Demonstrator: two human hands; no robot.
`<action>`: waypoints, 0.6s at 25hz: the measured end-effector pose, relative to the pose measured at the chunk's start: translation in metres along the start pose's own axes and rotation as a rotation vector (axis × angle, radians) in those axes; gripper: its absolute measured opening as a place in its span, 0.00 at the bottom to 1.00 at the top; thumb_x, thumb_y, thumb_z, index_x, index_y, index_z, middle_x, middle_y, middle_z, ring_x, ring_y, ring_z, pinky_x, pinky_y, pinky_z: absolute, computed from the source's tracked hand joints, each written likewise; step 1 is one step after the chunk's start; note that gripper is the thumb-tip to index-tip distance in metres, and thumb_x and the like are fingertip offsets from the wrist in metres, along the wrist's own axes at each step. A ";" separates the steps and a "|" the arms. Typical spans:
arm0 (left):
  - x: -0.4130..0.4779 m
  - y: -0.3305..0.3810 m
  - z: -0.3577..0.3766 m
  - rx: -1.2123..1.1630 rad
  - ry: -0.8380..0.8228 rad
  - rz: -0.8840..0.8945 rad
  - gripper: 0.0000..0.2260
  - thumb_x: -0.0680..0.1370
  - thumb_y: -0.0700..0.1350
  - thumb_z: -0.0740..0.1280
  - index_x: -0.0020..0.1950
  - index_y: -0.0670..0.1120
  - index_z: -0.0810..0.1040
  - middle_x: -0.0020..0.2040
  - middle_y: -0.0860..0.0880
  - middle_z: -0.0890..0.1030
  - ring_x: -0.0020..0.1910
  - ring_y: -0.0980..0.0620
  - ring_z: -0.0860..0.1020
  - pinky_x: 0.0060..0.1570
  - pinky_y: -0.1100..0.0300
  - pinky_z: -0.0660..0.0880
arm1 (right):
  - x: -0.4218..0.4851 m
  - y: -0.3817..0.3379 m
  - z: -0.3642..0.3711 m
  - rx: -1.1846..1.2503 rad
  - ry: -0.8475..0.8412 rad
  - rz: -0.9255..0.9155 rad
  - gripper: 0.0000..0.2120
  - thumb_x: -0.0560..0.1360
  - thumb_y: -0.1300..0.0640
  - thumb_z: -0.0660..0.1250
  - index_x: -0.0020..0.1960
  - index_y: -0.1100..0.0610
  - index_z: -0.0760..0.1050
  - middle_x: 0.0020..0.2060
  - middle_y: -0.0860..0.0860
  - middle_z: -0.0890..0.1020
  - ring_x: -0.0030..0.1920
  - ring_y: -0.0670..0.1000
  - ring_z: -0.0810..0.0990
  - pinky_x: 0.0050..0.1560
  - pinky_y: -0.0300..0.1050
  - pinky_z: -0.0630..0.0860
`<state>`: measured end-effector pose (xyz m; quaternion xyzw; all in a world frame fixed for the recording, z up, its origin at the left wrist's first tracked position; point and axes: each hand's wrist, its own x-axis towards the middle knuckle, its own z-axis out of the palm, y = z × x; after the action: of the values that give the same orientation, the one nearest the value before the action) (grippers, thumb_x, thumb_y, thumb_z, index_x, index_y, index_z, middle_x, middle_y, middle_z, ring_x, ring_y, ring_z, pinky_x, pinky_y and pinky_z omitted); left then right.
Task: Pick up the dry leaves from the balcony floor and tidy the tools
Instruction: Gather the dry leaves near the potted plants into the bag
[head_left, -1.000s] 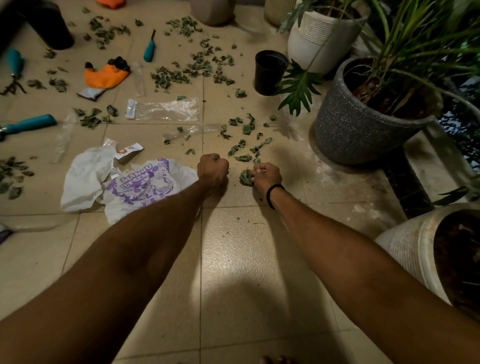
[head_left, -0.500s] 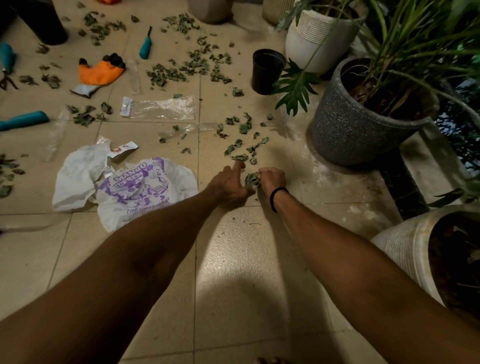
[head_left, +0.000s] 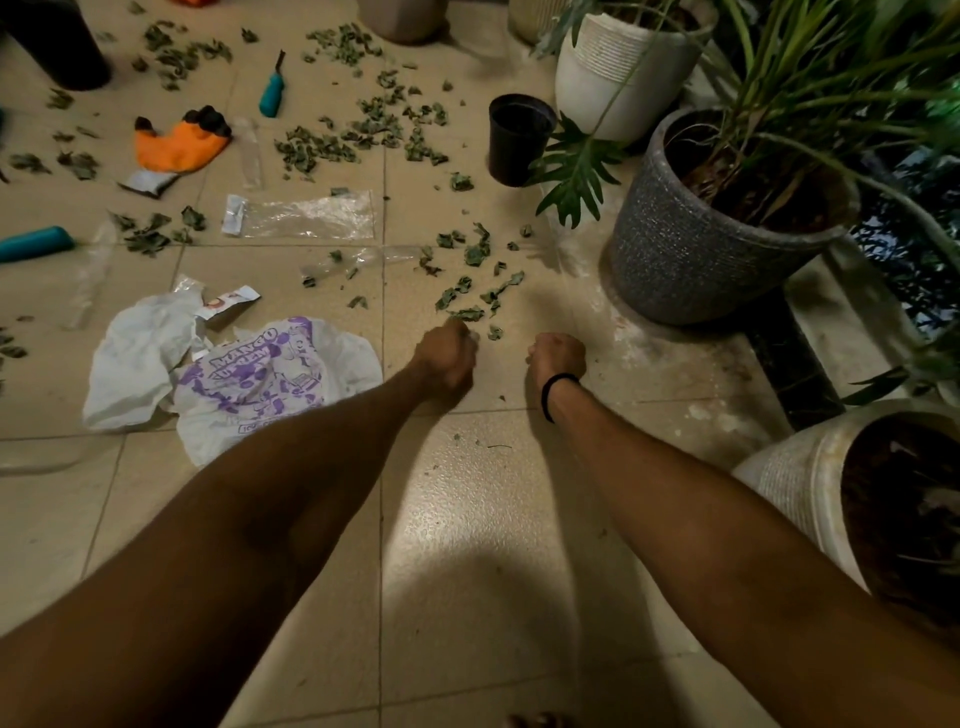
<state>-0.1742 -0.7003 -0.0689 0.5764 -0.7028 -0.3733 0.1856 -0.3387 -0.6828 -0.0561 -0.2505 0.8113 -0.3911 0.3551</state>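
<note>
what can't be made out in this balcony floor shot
1. Head view: right hand is a fist seen from behind; its own fingers hide whether it holds dry leaves.
2. Head view: left hand is curled beside those leaves; its knuckles hide any grip.
3. Head view: teal-handled tool, working end cut off by the left edge.
4. Head view: printed plastic bag, crumples hide most lettering.

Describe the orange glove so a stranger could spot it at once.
Start at the crumpled white plastic bag with purple print on the tiled floor. Beyond it lies the orange fabric glove, left of a short teal-handled tool. Black fingertips set it apart from surrounding dry leaves.
</note>
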 end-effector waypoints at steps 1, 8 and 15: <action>0.003 0.001 -0.010 -0.100 0.031 -0.084 0.13 0.86 0.49 0.57 0.59 0.41 0.73 0.49 0.46 0.78 0.42 0.52 0.74 0.38 0.62 0.68 | 0.000 0.001 0.001 -0.022 0.000 -0.007 0.13 0.75 0.61 0.58 0.33 0.55 0.74 0.34 0.53 0.78 0.37 0.53 0.77 0.37 0.43 0.71; 0.011 -0.003 -0.060 -0.469 0.254 -0.409 0.18 0.84 0.51 0.55 0.38 0.44 0.73 0.35 0.45 0.76 0.31 0.48 0.71 0.33 0.59 0.67 | -0.015 -0.002 0.025 -0.399 -0.106 -0.281 0.18 0.83 0.49 0.57 0.55 0.63 0.76 0.50 0.59 0.81 0.51 0.58 0.78 0.43 0.42 0.67; 0.002 -0.014 -0.084 -0.665 -0.051 -0.498 0.11 0.83 0.46 0.63 0.42 0.46 0.75 0.32 0.49 0.73 0.26 0.55 0.69 0.29 0.60 0.67 | -0.025 -0.009 0.058 -0.506 -0.108 -0.452 0.14 0.84 0.56 0.55 0.59 0.64 0.73 0.55 0.61 0.79 0.56 0.61 0.77 0.46 0.44 0.67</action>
<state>-0.1072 -0.7293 -0.0243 0.6281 -0.3872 -0.6278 0.2480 -0.2776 -0.6973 -0.0650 -0.5244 0.7866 -0.2327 0.2283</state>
